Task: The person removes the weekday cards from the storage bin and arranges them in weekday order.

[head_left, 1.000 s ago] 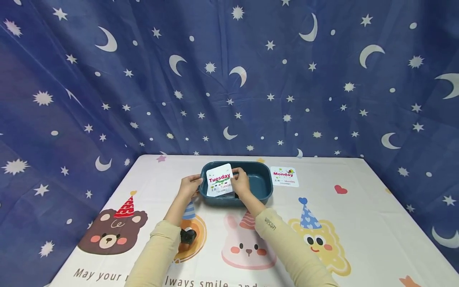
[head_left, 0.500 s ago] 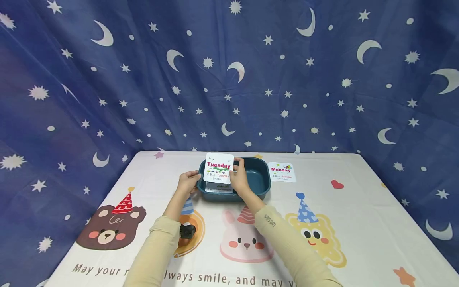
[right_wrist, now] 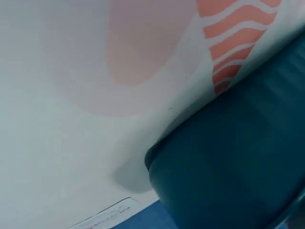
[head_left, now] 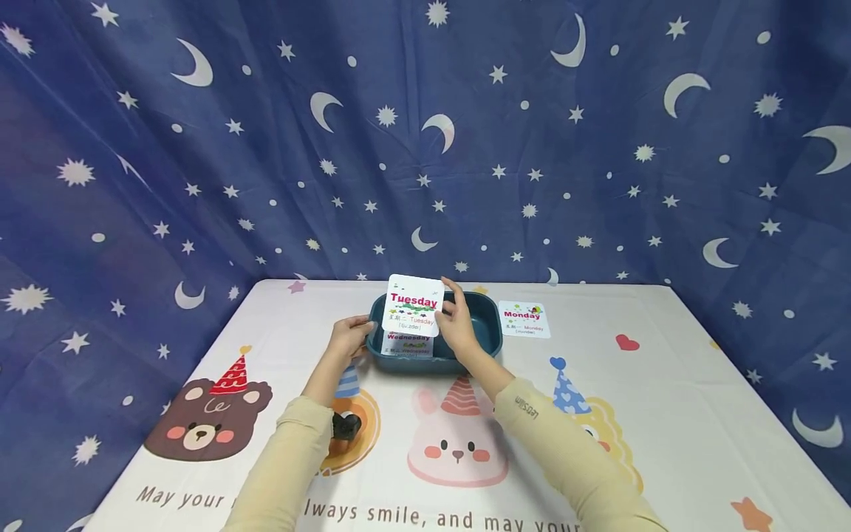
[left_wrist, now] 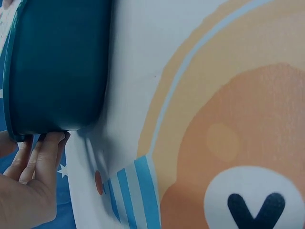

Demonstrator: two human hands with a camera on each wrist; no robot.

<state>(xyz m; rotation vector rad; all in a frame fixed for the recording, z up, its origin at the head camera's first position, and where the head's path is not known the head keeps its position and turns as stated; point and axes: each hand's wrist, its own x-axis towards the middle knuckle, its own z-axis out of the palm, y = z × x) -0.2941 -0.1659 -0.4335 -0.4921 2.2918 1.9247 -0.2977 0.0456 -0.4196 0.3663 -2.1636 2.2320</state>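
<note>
A white Tuesday card is pinched at its right edge by my right hand, raised over the left part of a dark teal bin. Inside the bin, below it, a Wednesday card shows, its top partly covered by the Tuesday card. My left hand grips the bin's left end. In the left wrist view, the fingers lie against the bin's end wall, with the thumb at the rim. The right wrist view shows only the bin's side, not the right hand.
A Monday card lies face up on the table just right of the bin. The white tablecloth bears printed cartoon animals and lettering. Behind the table's far edge hangs a blue curtain with moons and stars.
The Tuesday card has risen out of the bin and straightened from its tilt, uncovering more of the Wednesday card. The right hand moved up and slightly right with it. The left hand stays on the bin.
</note>
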